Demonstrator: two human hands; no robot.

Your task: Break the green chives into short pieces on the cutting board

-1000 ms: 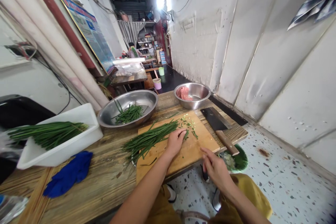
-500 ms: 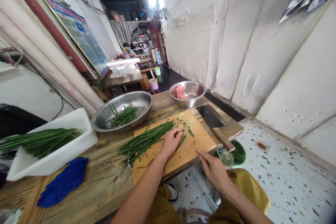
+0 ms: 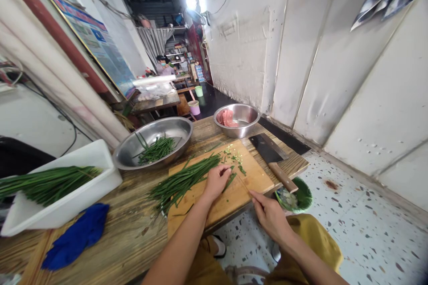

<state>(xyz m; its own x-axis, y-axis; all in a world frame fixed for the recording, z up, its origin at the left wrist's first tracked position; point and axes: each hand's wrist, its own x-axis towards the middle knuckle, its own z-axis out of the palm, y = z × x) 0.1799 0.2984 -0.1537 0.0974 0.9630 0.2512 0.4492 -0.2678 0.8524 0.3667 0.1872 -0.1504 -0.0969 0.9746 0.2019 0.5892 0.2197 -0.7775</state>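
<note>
My left hand (image 3: 216, 181) rests on the wooden cutting board (image 3: 249, 179), its fingers curled down over the cut ends of a bundle of green chives (image 3: 180, 182) that lies across the board. My right hand (image 3: 270, 216) is at the board's front right edge, fingers pressed together and pointing at the wood; what they pinch, if anything, is too small to name. Chopped green bits (image 3: 234, 158) are scattered on the far part of the board. A cleaver (image 3: 272, 156) with a wooden handle lies flat on the table right of the board, untouched.
A large steel bowl (image 3: 125, 156) holds chives, and a smaller steel bowl (image 3: 249, 127) holds pink meat. A white tub (image 3: 63, 207) of chives and a blue cloth (image 3: 76, 240) lie at the left. A green basin (image 3: 304, 196) stands on the floor. A person works far behind.
My right hand moved up from below the table edge to the board's front right edge. My left hand stayed on the chives. The view shifted slightly.
</note>
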